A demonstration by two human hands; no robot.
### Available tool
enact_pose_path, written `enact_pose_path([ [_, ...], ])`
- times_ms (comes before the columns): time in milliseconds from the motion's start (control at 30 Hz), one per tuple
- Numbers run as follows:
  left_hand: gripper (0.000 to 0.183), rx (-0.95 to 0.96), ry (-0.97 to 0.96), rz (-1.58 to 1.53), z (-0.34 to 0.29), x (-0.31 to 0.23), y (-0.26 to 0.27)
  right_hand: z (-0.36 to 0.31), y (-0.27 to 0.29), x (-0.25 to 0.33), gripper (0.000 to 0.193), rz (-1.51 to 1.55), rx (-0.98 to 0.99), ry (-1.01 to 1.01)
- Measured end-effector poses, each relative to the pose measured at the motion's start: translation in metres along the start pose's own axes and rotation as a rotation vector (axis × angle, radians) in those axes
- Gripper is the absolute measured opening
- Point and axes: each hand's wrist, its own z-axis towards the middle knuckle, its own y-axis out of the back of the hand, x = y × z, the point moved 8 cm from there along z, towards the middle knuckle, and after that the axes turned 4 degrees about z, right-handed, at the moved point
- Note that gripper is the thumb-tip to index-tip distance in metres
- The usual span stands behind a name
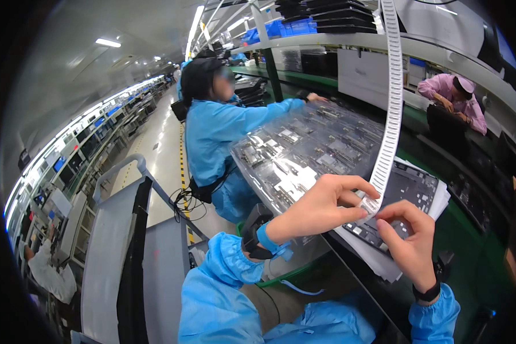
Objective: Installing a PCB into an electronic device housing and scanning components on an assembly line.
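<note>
The white strip (393, 92), marked all along with small evenly spaced rectangles, hangs from the top edge of the frame right of centre and curves down to my hands, its lower end just right of and below the middle of the picture. My left hand (329, 206) pinches that end between thumb and forefinger. My right hand (410, 235) is just beside it, thumb and forefinger bent toward each other near the strip's end; I cannot tell whether they grip anything.

Under my fingers, right of centre, a flat dark panel (422, 189) with small pale pieces on it lies on a stack of white sheets (441, 200), which sits on the dark table (458, 246). Left of the strip, a wide clear plastic tray (252, 157) full of metallic parts spreads across the centre, partly behind my left hand.

I wear blue sleeves (229, 298), a black device (255, 229) with a blue band on my left wrist and a black strap (427, 293) on my right.

Left of the tray, a co-worker in blue (215, 126) reaches an arm along its far edge. At the upper right, a person in pink (470, 109) leans over a dark object. Black trays (341, 17) are stacked at the top of the frame, beside blue bins (295, 27). A grey cart (106, 258) stands at the lower left.
</note>
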Motion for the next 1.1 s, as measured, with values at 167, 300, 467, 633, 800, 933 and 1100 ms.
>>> enact_pose_path([
  [167,0.024,-0.085,0.005,0.063,-0.017,-0.004,0.005,0.001,-0.010,0.002,0.013,0.081,0.031,0.010],
  [300,0.022,-0.099,-0.032,-0.025,-0.019,0.002,0.005,0.001,-0.013,0.016,0.017,0.052,0.023,0.095],
  [467,0.015,-0.107,-0.108,0.085,-0.019,-0.007,-0.004,-0.001,-0.008,0.022,0.016,-0.037,0.021,0.126],
  [633,0.019,-0.002,-0.137,0.262,-0.018,-0.013,-0.023,-0.013,0.013,0.029,0.012,-0.146,-0.030,0.191],
  [800,0.028,0.116,-0.196,0.520,-0.042,0.003,-0.012,-0.057,0.092,0.064,0.009,-0.502,-0.145,0.169],
  [933,0.016,-0.125,-0.022,0.617,-0.020,0.040,0.086,-0.182,0.232,0.115,0.011,-0.773,-0.384,-0.193],
  [1100,0.049,-0.497,0.100,0.828,-0.044,0.173,0.305,-0.305,0.385,0.203,0.035,-1.359,-0.946,-0.461],
])
